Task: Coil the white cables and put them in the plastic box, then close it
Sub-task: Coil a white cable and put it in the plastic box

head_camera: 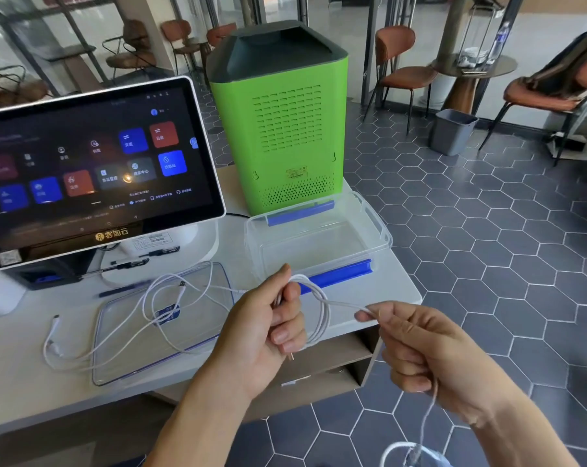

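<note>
Meanwhile left hand (271, 328) grips coiled white cable (319, 315), right hand (420, 348) pinches its strand.

White cables: one coil (314, 311) at centre, others (133, 318) loose at lower left. The clear plastic box (319, 244) carries blue clips, and its clear lid (160, 325), blue-edged, bears a small blue label. A bright green machine (285, 129) with a dark grey top shows perforated rows. The black screen (93, 166) shows blue and red tiles. The floor (487, 230) is dark grey hexagons, pale-jointed. The chairs (400, 62) are rust-orange.
</note>
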